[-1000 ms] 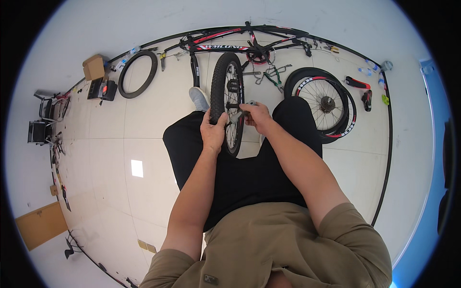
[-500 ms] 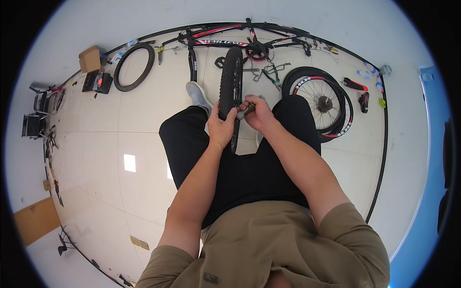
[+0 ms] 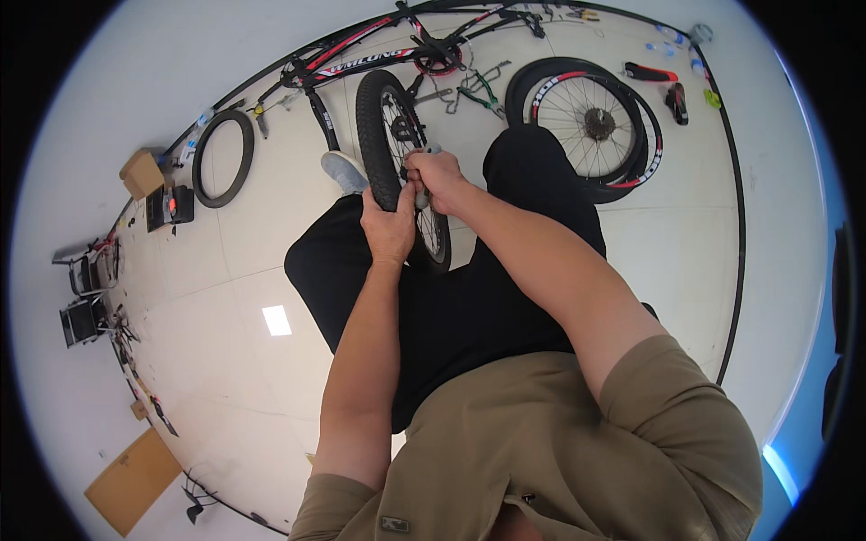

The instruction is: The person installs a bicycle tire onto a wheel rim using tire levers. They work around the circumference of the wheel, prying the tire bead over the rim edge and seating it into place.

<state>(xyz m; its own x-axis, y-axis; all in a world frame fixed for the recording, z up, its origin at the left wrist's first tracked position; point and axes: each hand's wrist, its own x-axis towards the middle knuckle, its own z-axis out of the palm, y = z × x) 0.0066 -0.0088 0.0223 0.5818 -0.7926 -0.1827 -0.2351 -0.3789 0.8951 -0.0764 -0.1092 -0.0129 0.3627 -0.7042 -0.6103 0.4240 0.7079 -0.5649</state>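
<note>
Between my knees a bicycle wheel [image 3: 375,117] with a knobby black tyre stands upright. My left hand [image 3: 388,225] is closed round the lower near part of its tyre, thumb by the spokes. My right hand [image 3: 435,180] grips a grey metal tool [image 3: 431,150] beside the spokes, on the wheel's right side, very close to my left thumb; the tool's working end is partly hidden by fingers. My left foot in a grey shoe [image 3: 344,169] is just left of the wheel.
A black and red bicycle frame [image 3: 337,50] lies along the wall, with hand tools and a chain [image 3: 487,77]. Stacked wheels [image 3: 586,126] lie right, a loose tyre [image 3: 203,158] left, near a cardboard box [image 3: 142,174]. Bottles [image 3: 667,41] lie at the back right.
My view has turned slightly. The wheel leans a little differently, showing more spokes than half a second ago. Both hands stay on the wheel and tool, with small shifts.
</note>
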